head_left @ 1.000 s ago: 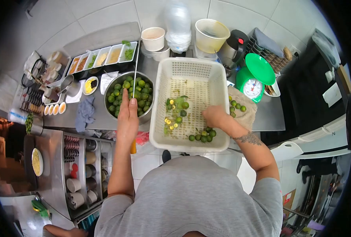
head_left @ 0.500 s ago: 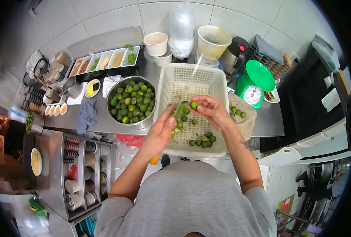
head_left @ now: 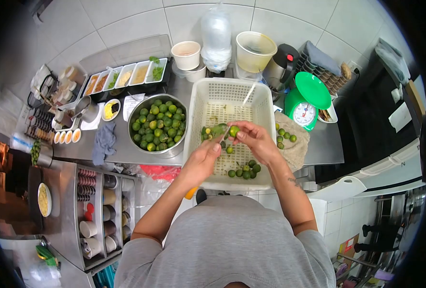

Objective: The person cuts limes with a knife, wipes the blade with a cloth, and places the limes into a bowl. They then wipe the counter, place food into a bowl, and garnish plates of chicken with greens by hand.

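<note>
Lime (head_left: 234,131): in your right fingertips, raised over the middle of the white basket, just beside your left hand.
Right hand (head_left: 256,139): thumb and fingers pinching that lime, the wrist coming in over the basket's right side.
Left hand (head_left: 201,163): fingers closed around a knife, its handle hidden in your grip; the thumb lies close to the lime.
Knife (head_left: 248,94): the blade slants up and away from you, catching light near the far end of the basket; whether its edge touches the lime, you cannot tell from here.
White basket (head_left: 227,185): directly before you, with leaves and small yellow pieces lying left of centre, partly behind your hands.
Loose limes (head_left: 245,172): a cluster on the basket floor, towards you and to the right.
Steel bowl (head_left: 170,153): left of the basket on the counter (head_left: 325,149), heaped with limes.
Tan cloth (head_left: 297,153): right of the basket, a few limes lying on it.
Green scale (head_left: 313,91): beyond the cloth, dial turned to you.
Blue-grey towel (head_left: 104,142): crumpled, to the bowl's left.
Back row: a white tub (head_left: 185,54), a stack wrapped in clear plastic (head_left: 216,38), a yellowish tub (head_left: 256,53).
Far left: white food containers (head_left: 126,77) lined up side by side behind the bowl.
</note>
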`<action>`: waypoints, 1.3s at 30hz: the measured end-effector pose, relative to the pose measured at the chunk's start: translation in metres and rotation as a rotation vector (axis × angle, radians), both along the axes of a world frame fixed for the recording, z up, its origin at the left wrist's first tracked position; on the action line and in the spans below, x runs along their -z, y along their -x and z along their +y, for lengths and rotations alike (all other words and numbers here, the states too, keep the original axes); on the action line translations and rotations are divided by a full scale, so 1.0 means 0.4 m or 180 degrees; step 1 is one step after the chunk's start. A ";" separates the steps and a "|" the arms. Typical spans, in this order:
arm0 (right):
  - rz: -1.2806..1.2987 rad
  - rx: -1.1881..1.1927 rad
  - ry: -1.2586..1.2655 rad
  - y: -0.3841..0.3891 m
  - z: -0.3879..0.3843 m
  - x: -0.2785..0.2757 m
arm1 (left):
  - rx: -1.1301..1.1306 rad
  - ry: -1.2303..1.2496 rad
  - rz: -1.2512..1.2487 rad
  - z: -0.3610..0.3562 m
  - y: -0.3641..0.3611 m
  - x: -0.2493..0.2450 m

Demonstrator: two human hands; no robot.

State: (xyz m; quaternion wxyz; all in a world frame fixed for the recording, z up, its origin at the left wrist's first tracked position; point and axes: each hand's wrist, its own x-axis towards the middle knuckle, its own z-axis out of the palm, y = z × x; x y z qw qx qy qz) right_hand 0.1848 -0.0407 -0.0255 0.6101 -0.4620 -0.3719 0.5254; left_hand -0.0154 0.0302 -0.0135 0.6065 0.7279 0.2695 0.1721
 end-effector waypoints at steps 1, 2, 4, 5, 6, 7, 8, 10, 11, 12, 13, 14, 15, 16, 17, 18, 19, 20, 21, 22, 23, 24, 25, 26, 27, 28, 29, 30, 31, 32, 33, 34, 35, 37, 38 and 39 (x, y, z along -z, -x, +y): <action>0.0065 0.0078 0.0056 -0.001 0.002 0.004 | 0.0022 -0.0350 0.0084 -0.005 0.004 0.001; 0.0078 0.0193 0.0050 0.000 0.004 0.007 | 0.0030 -0.0702 0.0170 -0.011 0.009 0.001; 0.0099 0.0404 0.0037 0.004 0.011 0.010 | 0.0034 -0.1260 0.0324 -0.031 0.018 -0.005; 0.0027 0.0477 0.0010 0.005 0.016 0.013 | 0.0022 -0.1297 0.0396 -0.037 0.022 -0.006; -0.0044 0.0552 -0.0012 0.005 0.019 0.016 | 0.0013 -0.1329 0.0469 -0.044 0.025 -0.007; -0.0115 0.0625 -0.0032 0.007 0.021 0.018 | 0.0002 -0.1358 0.0541 -0.049 0.027 -0.009; -0.0208 0.0624 -0.0040 0.010 0.022 0.018 | -0.0061 -0.1327 0.0582 -0.054 0.027 -0.016; -0.0393 0.0620 -0.0068 0.019 0.027 0.017 | -0.0190 -0.1274 0.0666 -0.060 0.026 -0.031; -0.0451 0.0547 -0.0082 0.028 0.028 0.014 | -0.0210 -0.1302 0.0641 -0.059 0.025 -0.033; -0.0509 0.0474 -0.0092 0.041 0.028 0.009 | -0.0230 -0.1326 0.0618 -0.056 0.022 -0.035; -0.0564 0.0402 -0.0102 0.054 0.028 0.005 | -0.0248 -0.1349 0.0597 -0.052 0.020 -0.037; -0.0510 0.0381 -0.0100 0.069 0.030 0.001 | -0.0254 -0.1326 0.0635 -0.046 0.017 -0.040; -0.0458 0.0359 -0.0099 0.083 0.033 -0.002 | -0.0261 -0.1302 0.0671 -0.039 0.014 -0.043; -0.0406 0.0336 -0.0096 0.092 0.035 -0.003 | -0.0269 -0.1278 0.0707 -0.036 0.014 -0.044; -0.0434 0.0309 -0.0068 0.094 0.035 -0.001 | -0.0285 -0.1257 0.0710 -0.037 0.016 -0.043; -0.0466 0.0278 -0.0045 0.093 0.038 0.000 | -0.0305 -0.1238 0.0709 -0.036 0.016 -0.043; -0.0493 0.0248 -0.0020 0.094 0.041 0.001 | -0.0322 -0.1220 0.0713 -0.035 0.018 -0.042; -0.0489 0.0201 0.0006 0.099 0.042 0.002 | -0.0377 -0.1238 0.0600 -0.033 0.020 -0.037; -0.0488 0.0157 0.0033 0.104 0.043 0.001 | -0.0429 -0.1256 0.0485 -0.029 0.019 -0.028; -0.0489 0.0115 0.0060 0.107 0.043 0.000 | -0.0480 -0.1274 0.0366 -0.025 0.017 -0.020; -0.0490 0.0065 0.0077 0.112 0.045 0.002 | -0.0502 -0.1145 0.0404 -0.020 0.015 -0.013; -0.0491 0.0011 0.0095 0.117 0.047 0.003 | -0.0527 -0.1016 0.0442 -0.014 0.014 -0.009; -0.0493 -0.0041 0.0109 0.120 0.049 0.004 | -0.0551 -0.0890 0.0479 -0.008 0.012 -0.008; -0.0455 -0.0140 0.0099 0.119 0.053 0.004 | -0.0530 -0.0735 0.0464 -0.003 0.013 -0.011; -0.0414 -0.0241 0.0093 0.115 0.058 0.004 | -0.0511 -0.0576 0.0451 0.000 0.016 -0.020; -0.0367 -0.0339 0.0087 0.110 0.065 0.004 | -0.0488 -0.0418 0.0444 0.005 0.020 -0.025; -0.0256 -0.0479 0.0143 0.102 0.075 0.004 | -0.0575 -0.0497 0.0416 0.012 0.022 -0.024; -0.0147 -0.0615 0.0198 0.088 0.088 0.002 | -0.0658 -0.0578 0.0385 0.018 0.023 -0.022; -0.0042 -0.0747 0.0248 0.072 0.100 0.000 | -0.0737 -0.0663 0.0349 0.025 0.024 -0.023; -0.0482 -0.0708 0.0277 0.056 0.112 -0.002 | -0.0836 -0.0689 0.0282 0.032 0.028 -0.026; -0.0922 -0.0665 0.0308 0.040 0.122 -0.003 | -0.0932 -0.0712 0.0216 0.040 0.034 -0.031; -0.1358 -0.0616 0.0343 0.024 0.124 0.000 | -0.1023 -0.0733 0.0152 0.049 0.042 -0.035; -0.2151 -0.0497 0.0139 0.002 0.125 0.041 | -0.1181 -0.0656 0.0102 0.063 0.052 -0.033; -0.3293 -0.1075 0.0409 -0.017 0.112 0.068 | -0.1515 -0.0497 -0.0007 0.094 0.073 -0.020; -0.3861 -0.1384 0.0550 -0.021 0.103 0.082 | -0.1606 -0.0488 0.0020 0.113 0.085 -0.013; -0.4161 -0.1340 0.0423 -0.016 0.089 0.098 | -0.1703 -0.0475 0.0049 0.129 0.094 -0.022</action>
